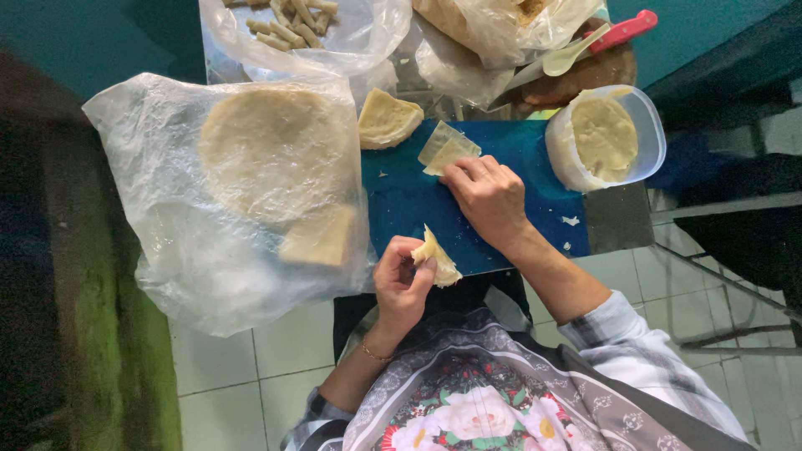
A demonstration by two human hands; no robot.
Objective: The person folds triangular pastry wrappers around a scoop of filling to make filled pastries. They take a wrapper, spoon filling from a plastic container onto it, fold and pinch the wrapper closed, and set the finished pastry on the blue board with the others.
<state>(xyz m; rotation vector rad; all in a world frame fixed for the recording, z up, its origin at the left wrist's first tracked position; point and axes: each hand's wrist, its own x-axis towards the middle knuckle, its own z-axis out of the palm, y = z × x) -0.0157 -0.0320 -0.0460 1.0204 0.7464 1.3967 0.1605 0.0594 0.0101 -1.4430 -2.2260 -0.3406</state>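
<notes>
My left hand holds a folded pale wrapper piece just off the near edge of a blue cutting board. My right hand rests on the board with its fingertips on a thin wrapper sheet lying flat. A stack of quarter-cut wrappers sits at the board's far left corner. To the right stands a clear plastic tub of pale filling paste.
A large plastic bag with round wrappers and a cut wedge lies left of the board. Further back are a bag of rolled sticks, a red-handled knife and a plastic spoon. White floor tiles show below.
</notes>
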